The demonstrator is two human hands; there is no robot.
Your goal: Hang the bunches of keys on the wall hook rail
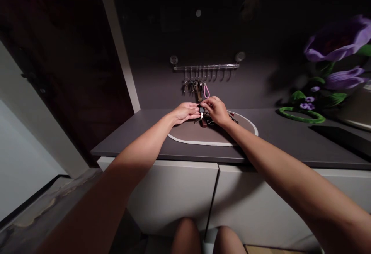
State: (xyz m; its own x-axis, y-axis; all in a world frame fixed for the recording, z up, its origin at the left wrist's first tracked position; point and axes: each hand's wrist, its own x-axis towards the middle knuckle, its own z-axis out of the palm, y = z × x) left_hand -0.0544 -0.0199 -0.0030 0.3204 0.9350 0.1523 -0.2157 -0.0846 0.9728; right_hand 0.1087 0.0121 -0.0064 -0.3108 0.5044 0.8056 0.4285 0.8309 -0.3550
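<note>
My left hand (186, 113) and my right hand (213, 109) meet above an oval mat (185, 133) with a white rim. Between their fingertips is a black-headed key (201, 111), its metal part pointing down. Both hands have closed on it. Below them on the mat lie a dark red piece (204, 123) and other small dark items, partly hidden by my right hand. A chain (233, 119) lies to the right of my right wrist.
A clear hook rail (206, 67) on the wall holds several keys and a pink loop (206, 91). Purple flowers (342, 49) and a green ring (301, 115) stand at the right. White cabinet doors (174, 196) are below the grey counter (121, 130).
</note>
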